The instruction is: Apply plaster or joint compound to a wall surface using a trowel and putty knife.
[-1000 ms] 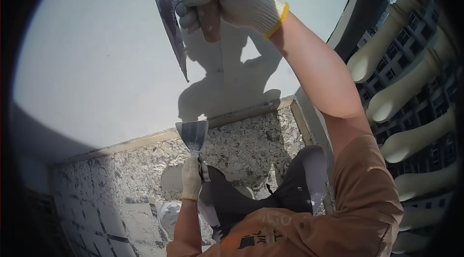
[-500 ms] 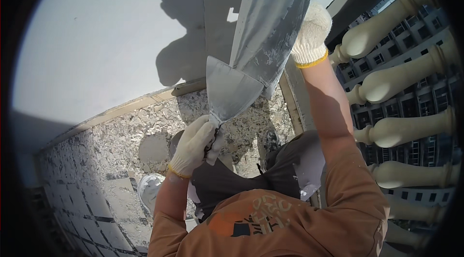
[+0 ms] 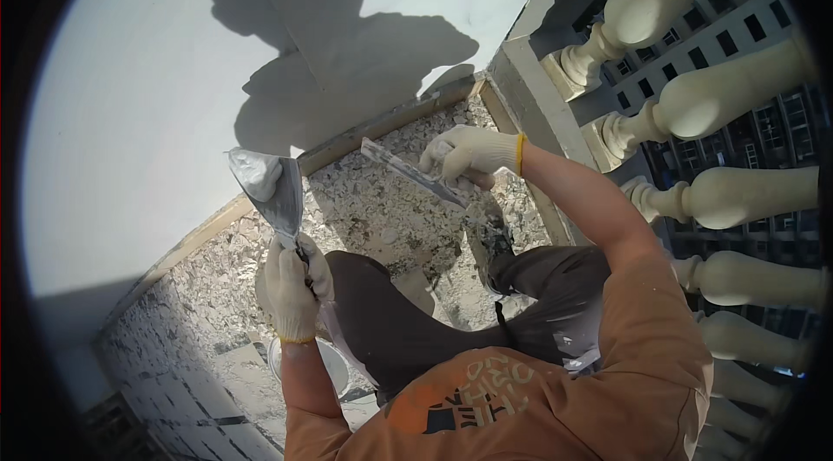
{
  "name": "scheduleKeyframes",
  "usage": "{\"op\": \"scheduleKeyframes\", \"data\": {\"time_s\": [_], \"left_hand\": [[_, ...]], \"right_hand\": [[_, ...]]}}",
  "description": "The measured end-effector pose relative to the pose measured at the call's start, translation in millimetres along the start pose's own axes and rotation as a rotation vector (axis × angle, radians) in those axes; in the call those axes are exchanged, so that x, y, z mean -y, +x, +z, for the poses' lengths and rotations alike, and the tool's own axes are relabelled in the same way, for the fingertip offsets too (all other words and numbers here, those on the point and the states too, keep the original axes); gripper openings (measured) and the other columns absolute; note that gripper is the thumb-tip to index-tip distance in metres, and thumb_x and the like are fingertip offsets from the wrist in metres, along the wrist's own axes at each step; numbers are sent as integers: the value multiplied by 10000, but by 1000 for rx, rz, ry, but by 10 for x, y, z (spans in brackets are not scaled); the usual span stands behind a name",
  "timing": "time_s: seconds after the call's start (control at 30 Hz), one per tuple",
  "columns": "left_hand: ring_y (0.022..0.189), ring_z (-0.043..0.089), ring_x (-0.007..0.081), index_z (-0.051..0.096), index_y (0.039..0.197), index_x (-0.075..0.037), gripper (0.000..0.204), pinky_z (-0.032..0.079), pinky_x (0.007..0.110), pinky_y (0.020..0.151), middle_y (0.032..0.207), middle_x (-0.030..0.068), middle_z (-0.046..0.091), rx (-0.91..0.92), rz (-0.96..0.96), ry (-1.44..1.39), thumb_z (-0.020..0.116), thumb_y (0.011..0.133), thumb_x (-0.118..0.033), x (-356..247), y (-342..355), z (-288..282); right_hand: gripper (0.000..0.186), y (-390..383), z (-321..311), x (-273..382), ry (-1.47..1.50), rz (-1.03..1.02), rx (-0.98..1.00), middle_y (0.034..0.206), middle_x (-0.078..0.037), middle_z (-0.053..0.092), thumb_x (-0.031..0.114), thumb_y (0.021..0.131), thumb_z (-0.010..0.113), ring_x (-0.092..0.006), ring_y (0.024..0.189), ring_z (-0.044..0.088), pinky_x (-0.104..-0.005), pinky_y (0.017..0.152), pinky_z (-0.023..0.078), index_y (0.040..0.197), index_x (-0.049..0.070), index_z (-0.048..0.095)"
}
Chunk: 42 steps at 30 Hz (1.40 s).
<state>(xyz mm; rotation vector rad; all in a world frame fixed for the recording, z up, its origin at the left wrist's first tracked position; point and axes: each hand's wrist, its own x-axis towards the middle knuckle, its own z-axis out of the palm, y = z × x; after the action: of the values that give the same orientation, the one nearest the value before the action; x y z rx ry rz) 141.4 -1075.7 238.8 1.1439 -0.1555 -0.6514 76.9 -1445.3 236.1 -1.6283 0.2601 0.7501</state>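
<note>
My left hand [image 3: 293,292], in a white knit glove with a yellow cuff, is closed round the handle of a putty knife [image 3: 282,211]. A lump of white putty [image 3: 257,173] sits on its broad blade, in front of the wall. In my gloved right hand [image 3: 477,151] is a plastering trowel [image 3: 408,170], seen nearly edge-on above the rubble-covered floor. My fingers wrap its grip, and its blade points left toward the foot of the wall. The two tools are apart from each other.
A smooth white wall [image 3: 130,131] carries my shadow. The floor [image 3: 200,313] is strewn with pale chips. A round white bucket [image 3: 334,366] stands beside my left forearm. Cream balusters [image 3: 642,14] line the right side, with buildings beyond and below.
The trowel has come down and turned from broadside to nearly edge-on. The putty knife has parted from the trowel, moved left, and now shows a lump of putty on its blade.
</note>
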Motion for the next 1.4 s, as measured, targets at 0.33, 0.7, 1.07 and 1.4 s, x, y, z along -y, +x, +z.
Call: {"op": "scheduleKeyframes", "data": {"time_s": [0.33, 0.7, 1.07, 1.4], "left_hand": [[395, 357, 119, 507, 937, -64, 75, 322, 249, 367, 571, 34, 466, -473, -167, 162, 473, 954, 1, 785, -556, -166], [336, 364, 164, 521, 786, -35, 130, 364, 265, 353, 496, 90, 503, -700, -124, 189, 450, 809, 73, 672, -817, -28], [359, 422, 177, 551, 812, -26, 108, 386, 275, 366, 505, 84, 512, -634, -139, 203, 492, 835, 62, 685, -780, -369], [418, 451, 150, 592, 925, -14, 46, 405, 269, 408, 548, 63, 523, -527, -208, 133, 623, 909, -44, 502, -322, -355]], "right_hand": [[705, 1667, 42, -1482, 1544, -542, -198, 930, -137, 677, -125, 804, 478, -300, 766, 649, -441, 730, 545, 1481, 74, 471], [623, 3184, 169, -1689, 1753, -754, -152, 1017, -186, 601, -129, 833, 412, -370, 1025, 636, -497, 877, 538, 1404, 113, 471], [518, 2851, 39, -1040, 1602, -868, -261, 1049, -206, 598, -115, 835, 442, -375, 983, 626, -483, 879, 556, 1313, 79, 489], [315, 1313, -340, 702, 1101, -1120, -406, 992, -170, 664, -15, 911, 540, -304, 830, 658, -426, 778, 593, 1225, -10, 567]]}}
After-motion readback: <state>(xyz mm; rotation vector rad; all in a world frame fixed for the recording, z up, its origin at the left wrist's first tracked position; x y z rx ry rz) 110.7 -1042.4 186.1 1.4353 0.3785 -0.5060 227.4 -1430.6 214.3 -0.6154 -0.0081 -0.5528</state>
